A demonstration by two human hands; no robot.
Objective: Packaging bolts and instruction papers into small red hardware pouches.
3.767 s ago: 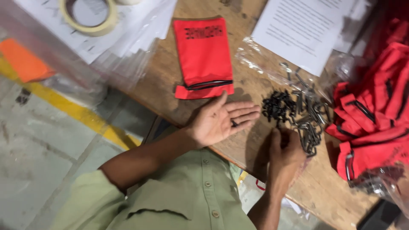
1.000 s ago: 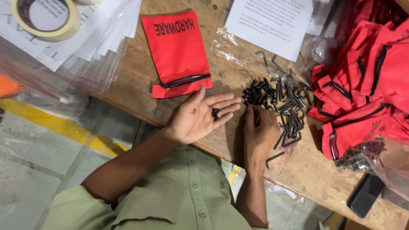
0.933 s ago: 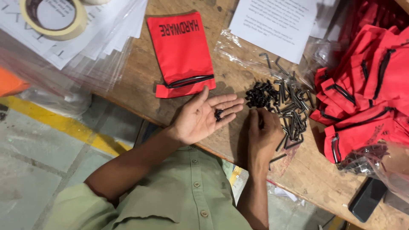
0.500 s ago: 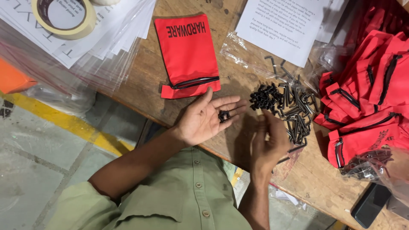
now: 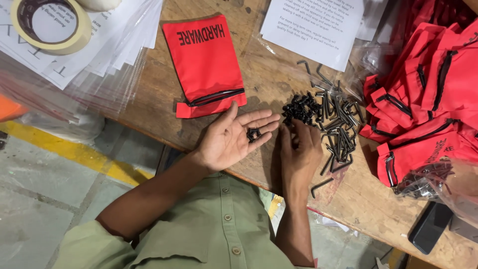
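Since half a second ago the right hand [image 5: 298,149] has slid nearer the pile of screws [image 5: 301,107], fingers loosely bent on the wooden table [image 5: 259,74], grasping nothing visible. Left hand [image 5: 234,137]: palm up, fingers spread, cradling small black screws [image 5: 254,133], count unclear, perhaps three. Bent black hex keys [image 5: 341,124] lie right, tangled, uncountable. One flat red pouch [image 5: 206,60] far left; more red pouches [image 5: 428,99] right, partly cut off.

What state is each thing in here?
Left hand: open, palm up, holding small black screws.
Right hand: palm down, fingers at the black hardware pile.
Red pouch: flat, zipper apparently closed.
Tape roll: lying flat on papers.
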